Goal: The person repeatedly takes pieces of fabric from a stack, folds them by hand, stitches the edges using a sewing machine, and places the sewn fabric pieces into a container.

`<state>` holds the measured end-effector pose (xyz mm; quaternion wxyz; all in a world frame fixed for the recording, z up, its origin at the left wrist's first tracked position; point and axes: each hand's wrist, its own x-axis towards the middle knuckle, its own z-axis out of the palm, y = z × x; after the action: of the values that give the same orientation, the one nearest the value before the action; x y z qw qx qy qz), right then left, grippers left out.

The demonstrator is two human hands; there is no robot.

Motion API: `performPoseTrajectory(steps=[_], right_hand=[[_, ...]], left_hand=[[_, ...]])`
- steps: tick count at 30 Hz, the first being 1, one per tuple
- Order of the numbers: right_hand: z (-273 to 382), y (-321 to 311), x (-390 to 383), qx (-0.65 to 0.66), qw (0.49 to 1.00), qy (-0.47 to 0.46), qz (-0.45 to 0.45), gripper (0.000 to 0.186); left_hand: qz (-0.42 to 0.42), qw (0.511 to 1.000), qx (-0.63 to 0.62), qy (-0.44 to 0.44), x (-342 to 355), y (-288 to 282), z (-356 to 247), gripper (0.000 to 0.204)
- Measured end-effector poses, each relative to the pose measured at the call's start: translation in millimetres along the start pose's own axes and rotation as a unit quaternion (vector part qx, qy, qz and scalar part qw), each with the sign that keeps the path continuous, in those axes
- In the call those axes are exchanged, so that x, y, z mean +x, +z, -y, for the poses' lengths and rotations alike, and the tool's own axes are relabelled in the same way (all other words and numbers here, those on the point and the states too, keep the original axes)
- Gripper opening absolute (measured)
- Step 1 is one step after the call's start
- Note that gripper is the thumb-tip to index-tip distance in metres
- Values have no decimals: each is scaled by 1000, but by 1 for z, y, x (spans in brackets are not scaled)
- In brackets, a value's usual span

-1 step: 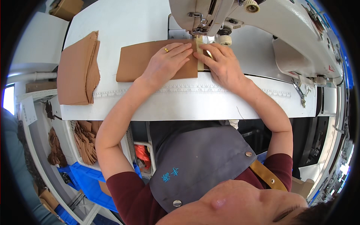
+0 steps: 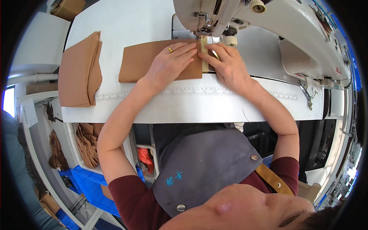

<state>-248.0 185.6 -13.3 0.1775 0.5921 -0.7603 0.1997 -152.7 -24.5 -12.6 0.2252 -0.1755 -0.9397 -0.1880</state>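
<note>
My left hand lies open on a folded brown piece, fingertips together near its right edge. A pale yellow strip runs along that edge under the sewing machine's needle area. My right hand rests on the right side of the strip, fingers bent and slightly apart, thumb reaching across toward the brown piece; what lies beneath these fingers is mostly hidden. A stack of brown pieces sits at the left of the white table.
The machine arm spans the right side. A printed ruler crosses the table's front, with snips at its right. Below left are a basket of brown scraps, blue crates and a small bin with red material.
The brown piece has shifted very slightly away from me, toward the back of the machine, with both hands staying on it and the strip.
</note>
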Motion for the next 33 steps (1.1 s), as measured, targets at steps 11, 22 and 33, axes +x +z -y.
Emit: performPoseTrajectory(steps=[11,22,33], right_hand=[[-8,4,4,7,999,42,14,47],[-11,4,6,-11,998,56,24,43],[-2,-7,0,-15,999,2,47,40]], left_hand=[[-4,1000,-1,-10,11,4,11,29],[5,1000,-5,-24,12,10,17,31],[70,997,-15,-37,9,3,18,40]])
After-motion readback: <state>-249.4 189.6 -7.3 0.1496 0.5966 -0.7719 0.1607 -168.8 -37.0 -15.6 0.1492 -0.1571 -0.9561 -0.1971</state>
